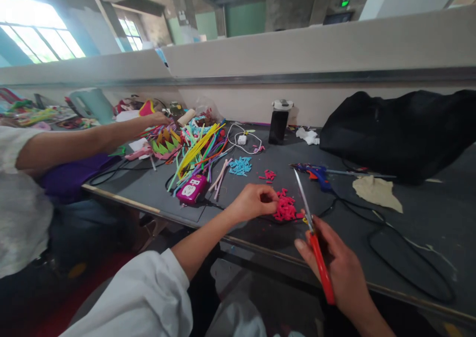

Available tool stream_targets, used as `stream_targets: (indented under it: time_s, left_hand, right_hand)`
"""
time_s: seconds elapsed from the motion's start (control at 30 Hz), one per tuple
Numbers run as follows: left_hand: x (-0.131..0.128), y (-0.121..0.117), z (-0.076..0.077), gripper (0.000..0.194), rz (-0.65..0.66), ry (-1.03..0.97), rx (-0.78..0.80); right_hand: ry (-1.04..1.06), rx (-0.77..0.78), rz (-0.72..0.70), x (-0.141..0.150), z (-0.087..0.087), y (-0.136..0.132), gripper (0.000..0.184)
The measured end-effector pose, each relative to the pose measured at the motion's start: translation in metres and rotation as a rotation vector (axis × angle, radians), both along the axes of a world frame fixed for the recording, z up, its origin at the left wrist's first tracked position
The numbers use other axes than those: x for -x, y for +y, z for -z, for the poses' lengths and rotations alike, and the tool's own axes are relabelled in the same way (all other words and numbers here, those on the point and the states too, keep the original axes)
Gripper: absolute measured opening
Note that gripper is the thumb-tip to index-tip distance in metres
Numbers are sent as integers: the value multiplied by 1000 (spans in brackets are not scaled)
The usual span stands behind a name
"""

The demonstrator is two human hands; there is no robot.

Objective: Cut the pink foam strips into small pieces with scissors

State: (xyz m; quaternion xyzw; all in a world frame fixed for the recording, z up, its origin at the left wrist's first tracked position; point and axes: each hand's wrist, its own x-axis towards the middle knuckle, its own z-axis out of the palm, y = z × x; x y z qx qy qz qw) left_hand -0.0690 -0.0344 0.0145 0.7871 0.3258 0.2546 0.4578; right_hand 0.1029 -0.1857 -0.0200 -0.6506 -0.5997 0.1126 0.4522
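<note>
My left hand (pixel 255 203) rests on the dark table (pixel 427 213) with its fingers pinched at the edge of a pile of short pink pieces (pixel 285 209); what the fingertips hold is too small to name. My right hand (pixel 340 267) grips red-handled scissors (pixel 314 237) near the table's front edge. The blades point up and away, over the pink pile. A smaller scatter of pink bits (pixel 268 175) and a heap of light blue bits (pixel 240 166) lie farther back.
A blue and orange glue gun (pixel 316 172) with a black cord lies right of the pile. A black bag (pixel 401 131), a beige scrap (pixel 377 192), a dark bottle (pixel 279 122), a pink power strip (pixel 191 189) and a bundle of coloured stems (pixel 197 151) stand around. Another person's arm (pixel 92 141) reaches across at left.
</note>
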Motion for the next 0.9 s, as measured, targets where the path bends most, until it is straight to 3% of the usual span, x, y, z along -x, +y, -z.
stream_targets:
  time_s: [0.1,0.2,0.57,0.9]
  left_hand:
    - [-6,-21,-6,16,-47,-465,497]
    - [-10,-36,-12,20,-93,-696,682]
    - [-11,-44,-13,19,-66,-808,752]
    - [-13,-47,-14,24,-120,-751,700]
  right_hand:
    - [-104,-112,22,7,4,0,51]
    - [-188,-159,6,9,6,1,51]
    - [-166,-23,-88,9,13,4,55]
    - [-219,14,-24,8,12,2,52]
